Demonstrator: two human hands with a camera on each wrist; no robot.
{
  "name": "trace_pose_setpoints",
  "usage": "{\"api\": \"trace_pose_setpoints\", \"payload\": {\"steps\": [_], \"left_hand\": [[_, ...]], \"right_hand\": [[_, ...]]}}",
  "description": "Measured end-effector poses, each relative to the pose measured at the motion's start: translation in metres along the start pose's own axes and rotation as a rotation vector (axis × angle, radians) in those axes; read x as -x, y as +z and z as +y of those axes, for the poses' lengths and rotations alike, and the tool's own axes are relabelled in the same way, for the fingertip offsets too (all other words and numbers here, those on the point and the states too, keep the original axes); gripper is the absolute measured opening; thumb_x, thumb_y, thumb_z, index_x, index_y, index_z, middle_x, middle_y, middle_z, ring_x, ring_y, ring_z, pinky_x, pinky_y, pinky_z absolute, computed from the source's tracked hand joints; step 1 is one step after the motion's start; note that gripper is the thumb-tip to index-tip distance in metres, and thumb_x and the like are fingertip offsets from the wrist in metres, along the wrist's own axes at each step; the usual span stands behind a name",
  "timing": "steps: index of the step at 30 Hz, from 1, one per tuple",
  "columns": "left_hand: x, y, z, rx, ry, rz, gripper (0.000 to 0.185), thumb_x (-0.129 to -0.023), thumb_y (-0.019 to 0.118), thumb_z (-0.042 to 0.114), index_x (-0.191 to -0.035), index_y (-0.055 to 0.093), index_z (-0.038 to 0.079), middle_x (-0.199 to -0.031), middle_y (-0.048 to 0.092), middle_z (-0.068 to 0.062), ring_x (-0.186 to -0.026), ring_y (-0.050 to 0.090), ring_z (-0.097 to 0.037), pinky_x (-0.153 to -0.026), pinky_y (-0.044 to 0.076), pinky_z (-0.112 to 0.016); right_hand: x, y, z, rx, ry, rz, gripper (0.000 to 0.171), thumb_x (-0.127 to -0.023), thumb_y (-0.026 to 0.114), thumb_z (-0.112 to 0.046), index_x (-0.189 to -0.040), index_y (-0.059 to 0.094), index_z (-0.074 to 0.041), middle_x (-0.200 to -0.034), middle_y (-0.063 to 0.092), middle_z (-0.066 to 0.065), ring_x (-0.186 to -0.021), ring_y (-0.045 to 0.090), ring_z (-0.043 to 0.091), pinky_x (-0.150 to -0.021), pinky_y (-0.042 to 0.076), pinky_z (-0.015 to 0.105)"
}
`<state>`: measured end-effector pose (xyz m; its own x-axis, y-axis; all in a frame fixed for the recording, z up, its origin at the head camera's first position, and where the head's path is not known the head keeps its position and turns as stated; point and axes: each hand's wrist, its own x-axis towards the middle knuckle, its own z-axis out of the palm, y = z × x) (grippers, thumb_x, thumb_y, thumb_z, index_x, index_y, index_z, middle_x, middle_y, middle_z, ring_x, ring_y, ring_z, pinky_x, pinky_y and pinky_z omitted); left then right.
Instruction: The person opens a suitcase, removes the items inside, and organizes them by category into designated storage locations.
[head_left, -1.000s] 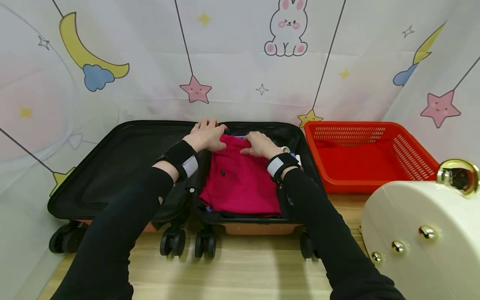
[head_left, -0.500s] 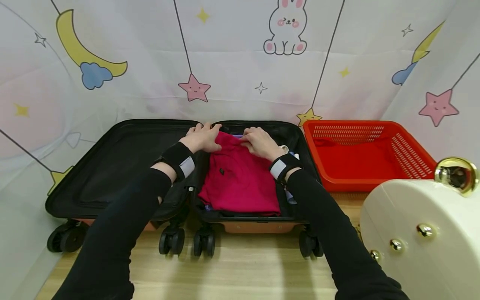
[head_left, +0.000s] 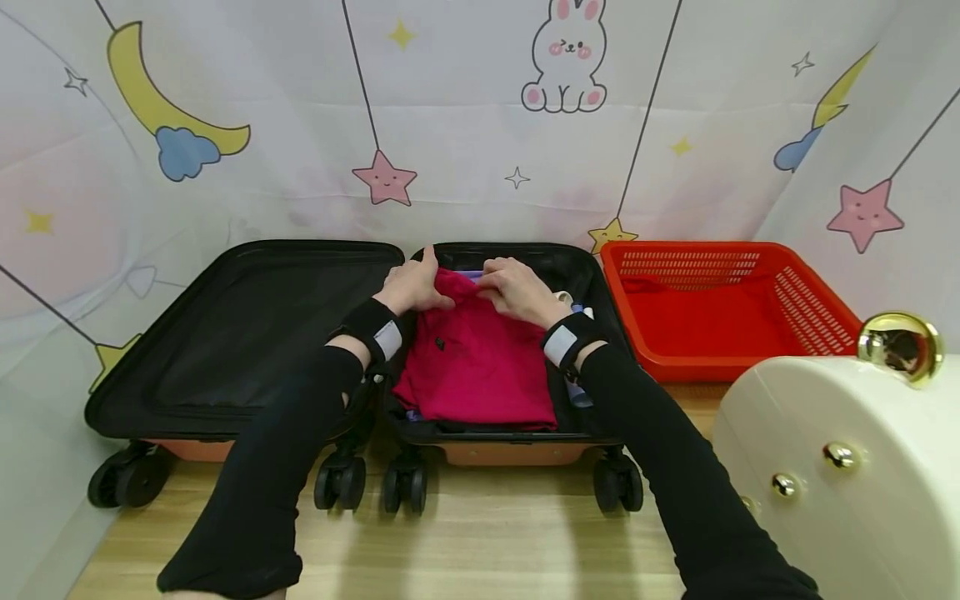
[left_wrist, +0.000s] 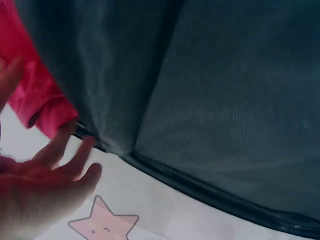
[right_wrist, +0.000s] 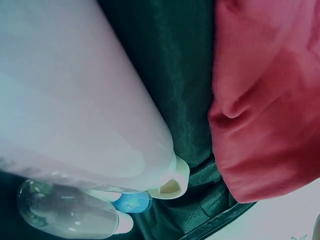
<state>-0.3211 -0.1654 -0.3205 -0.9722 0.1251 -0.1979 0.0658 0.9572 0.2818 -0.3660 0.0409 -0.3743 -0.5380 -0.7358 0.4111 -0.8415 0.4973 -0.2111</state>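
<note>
A folded crimson garment [head_left: 480, 367] with a small dark tag lies in the right half of an open suitcase [head_left: 517, 435]. At its far left corner is my left hand [head_left: 415, 285], thumb over the cloth; the left wrist view shows its fingers spread beside the fabric's edge. My right hand [head_left: 521, 290] pinches the garment's far edge with bent fingers. In the right wrist view, a large pale bottle [right_wrist: 75, 100] with a looped cap [right_wrist: 175, 182] and a clear bottle [right_wrist: 70, 210] lie beside the garment. Something purple [head_left: 471, 274] shows behind the garment.
The suitcase's black-lined left half [head_left: 225, 333] lies flat. A red plastic basket [head_left: 697, 367] stands at the right, with a white cabinet with gold knobs [head_left: 832, 442] in front of it. A patterned curtain [head_left: 450, 83] hangs behind.
My left hand has shifted slightly right and nearer, its index finger now raised. The right hand has drawn its fingers together on the garment's far edge, which is slightly pulled up.
</note>
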Motion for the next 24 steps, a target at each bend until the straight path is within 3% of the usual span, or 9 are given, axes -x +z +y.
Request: {"api": "trace_pose_setpoints", "payload": {"steps": [2, 5, 9, 12, 14, 18, 20, 22, 24], "left_hand": [[-0.002, 0.002, -0.003, 0.056, 0.024, 0.062, 0.081, -0.088, 0.074, 0.028, -0.148, 0.034, -0.007, -0.130, 0.060, -0.027, -0.124, 0.057, -0.043, -0.104, 0.048, -0.053], [-0.003, 0.003, -0.007, 0.160, 0.106, 0.136, 0.052, -0.083, 0.074, 0.014, -0.129, 0.060, -0.007, -0.090, 0.065, -0.015, -0.098, 0.062, -0.033, -0.087, 0.051, -0.042], [-0.004, 0.002, -0.013, 0.263, 0.239, 0.165, 0.031, -0.078, 0.069, 0.002, -0.108, 0.074, -0.005, -0.061, 0.049, 0.003, -0.070, 0.048, -0.017, -0.069, 0.039, -0.028], [-0.001, 0.000, -0.018, 0.333, 0.288, 0.149, 0.023, -0.080, 0.067, -0.001, -0.102, 0.075, -0.002, -0.067, 0.049, 0.004, -0.068, 0.044, -0.013, -0.065, 0.035, -0.025], [0.001, -0.001, -0.020, 0.386, 0.312, 0.135, 0.020, -0.084, 0.066, -0.002, -0.103, 0.074, -0.002, -0.074, 0.050, 0.000, -0.072, 0.046, -0.015, -0.066, 0.037, -0.025], [0.005, 0.001, -0.022, 0.496, 0.355, 0.107, 0.017, -0.092, 0.063, -0.002, -0.109, 0.067, -0.002, -0.093, 0.057, -0.011, -0.089, 0.055, -0.024, -0.081, 0.046, -0.029], [0.007, 0.003, -0.022, 0.549, 0.368, 0.083, 0.018, -0.096, 0.060, 0.000, -0.114, 0.060, -0.003, -0.107, 0.059, -0.018, -0.102, 0.057, -0.031, -0.090, 0.048, -0.035], [0.010, 0.005, -0.022, 0.590, 0.370, 0.047, 0.022, -0.099, 0.056, 0.002, -0.120, 0.050, -0.004, -0.122, 0.059, -0.024, -0.116, 0.057, -0.036, -0.097, 0.047, -0.039], [0.013, 0.005, -0.022, 0.627, 0.342, -0.016, 0.031, -0.103, 0.052, 0.008, -0.129, 0.039, -0.002, -0.127, 0.057, -0.027, -0.102, 0.061, -0.031, -0.088, 0.049, -0.036]], "right_hand": [[0.000, -0.001, 0.000, -0.046, 0.048, -0.021, 0.015, -0.093, 0.070, -0.012, -0.104, 0.078, -0.006, -0.094, 0.066, 0.009, -0.089, 0.060, 0.024, -0.084, 0.051, 0.037], [-0.001, -0.004, 0.002, -0.145, 0.148, -0.064, 0.020, -0.091, 0.072, -0.010, -0.109, 0.070, -0.003, -0.102, 0.066, 0.011, -0.094, 0.061, 0.025, -0.088, 0.052, 0.038], [-0.005, -0.006, 0.005, -0.264, 0.261, -0.150, 0.058, -0.087, 0.078, -0.019, -0.135, 0.050, -0.004, -0.124, 0.060, 0.017, -0.114, 0.057, 0.029, -0.103, 0.049, 0.043], [-0.011, -0.007, 0.005, -0.301, 0.314, -0.270, 0.081, -0.085, 0.080, -0.031, -0.150, 0.037, -0.007, -0.139, 0.055, 0.017, -0.126, 0.054, 0.030, -0.111, 0.044, 0.045], [-0.014, -0.008, 0.006, -0.292, 0.335, -0.342, 0.081, -0.085, 0.079, -0.036, -0.151, 0.040, -0.010, -0.140, 0.058, 0.014, -0.125, 0.056, 0.027, -0.109, 0.045, 0.044], [-0.017, -0.009, 0.008, -0.241, 0.356, -0.406, 0.042, -0.087, 0.076, -0.039, -0.116, 0.067, -0.009, -0.100, 0.068, 0.005, -0.090, 0.060, 0.019, -0.083, 0.046, 0.033], [-0.019, -0.009, 0.009, -0.252, 0.349, -0.410, 0.027, -0.090, 0.074, -0.035, -0.092, 0.067, -0.009, -0.081, 0.058, 0.000, -0.076, 0.051, 0.016, -0.073, 0.039, 0.030], [-0.020, -0.010, 0.009, -0.271, 0.337, -0.408, 0.025, -0.092, 0.071, -0.030, -0.082, 0.063, -0.009, -0.074, 0.048, -0.002, -0.071, 0.043, 0.015, -0.069, 0.035, 0.029], [-0.020, -0.012, 0.008, -0.293, 0.322, -0.398, 0.022, -0.094, 0.069, -0.025, -0.082, 0.062, -0.007, -0.073, 0.046, -0.002, -0.070, 0.041, 0.016, -0.069, 0.034, 0.029]]}}
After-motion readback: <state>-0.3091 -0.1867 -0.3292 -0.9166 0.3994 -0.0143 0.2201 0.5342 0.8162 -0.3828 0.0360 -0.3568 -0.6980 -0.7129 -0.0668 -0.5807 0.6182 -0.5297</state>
